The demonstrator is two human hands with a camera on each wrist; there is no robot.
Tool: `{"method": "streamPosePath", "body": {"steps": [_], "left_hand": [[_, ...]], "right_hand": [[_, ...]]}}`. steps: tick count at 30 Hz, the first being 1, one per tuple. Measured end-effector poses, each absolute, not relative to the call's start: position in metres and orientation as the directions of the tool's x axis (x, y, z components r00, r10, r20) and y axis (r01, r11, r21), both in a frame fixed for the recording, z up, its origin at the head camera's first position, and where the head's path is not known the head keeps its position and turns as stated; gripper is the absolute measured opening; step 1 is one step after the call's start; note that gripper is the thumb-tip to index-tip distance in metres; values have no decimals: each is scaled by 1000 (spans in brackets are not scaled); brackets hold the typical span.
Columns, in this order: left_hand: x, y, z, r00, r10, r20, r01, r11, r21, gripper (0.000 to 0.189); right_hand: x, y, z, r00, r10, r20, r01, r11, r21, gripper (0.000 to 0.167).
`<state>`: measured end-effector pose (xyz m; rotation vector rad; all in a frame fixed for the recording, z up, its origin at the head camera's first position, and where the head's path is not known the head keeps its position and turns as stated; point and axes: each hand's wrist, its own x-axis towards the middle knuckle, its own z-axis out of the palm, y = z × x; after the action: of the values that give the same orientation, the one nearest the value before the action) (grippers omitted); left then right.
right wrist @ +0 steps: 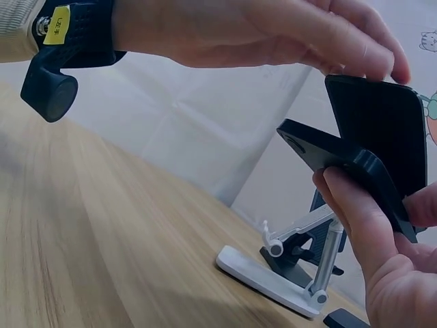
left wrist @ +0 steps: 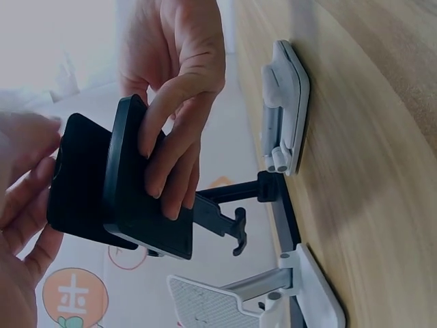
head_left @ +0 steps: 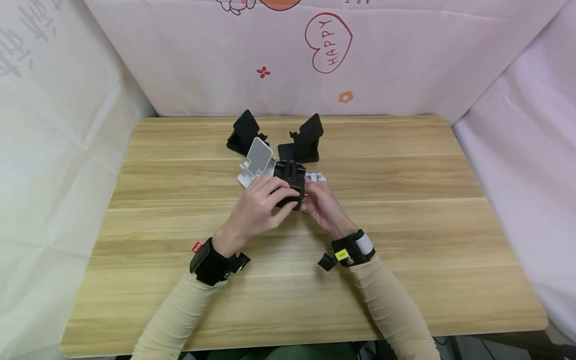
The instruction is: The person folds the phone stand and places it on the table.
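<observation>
Above the table, both hands hold a black folding phone stand (head_left: 290, 172). Its two flat panels stand partly apart at an angle in the wrist views. The left hand (head_left: 256, 202) reaches over the near side, its thumb and fingers curled at the stand's edge; in the right wrist view, fingertips meet the top edge of the upper panel (right wrist: 382, 123). From the right, the right hand (head_left: 325, 205) grips the thicker slab (right wrist: 348, 150), fingers against its outer face in the left wrist view. The hinge is partly hidden by the hands.
An unfolded white phone stand (head_left: 259, 155) sits just beyond the left hand. A folded white stand (left wrist: 290, 109) lies beyond the right hand. At the table's back edge stand two black phone stands, left (head_left: 245, 130) and right (head_left: 308, 140). White printed cloth (head_left: 396, 60) hangs behind.
</observation>
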<state>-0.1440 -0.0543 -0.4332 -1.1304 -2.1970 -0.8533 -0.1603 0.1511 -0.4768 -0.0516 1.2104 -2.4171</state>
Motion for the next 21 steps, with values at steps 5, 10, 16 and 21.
{"method": "streamPosePath", "body": {"steps": [5,10,16,21], "left_hand": [[-145,-56,-436,-546,406,733,825,415,385,19],[-148,-58,-438,-574,285,768,805,369,464,21],[-152,-59,-442,-664,182,725,735,334,590,21],[-155,-61,-449,-762,93,641,635,306,710,18]], "right_hand": [[-159,151,-479,-908,-385,-166,357,-503,-787,41],[-158,150,-478,-908,-376,-185,362,-478,-800,46],[-158,150,-478,-906,-367,-211,377,-473,-796,46],[-158,150,-479,-907,-360,-218,383,-490,-783,38]]}}
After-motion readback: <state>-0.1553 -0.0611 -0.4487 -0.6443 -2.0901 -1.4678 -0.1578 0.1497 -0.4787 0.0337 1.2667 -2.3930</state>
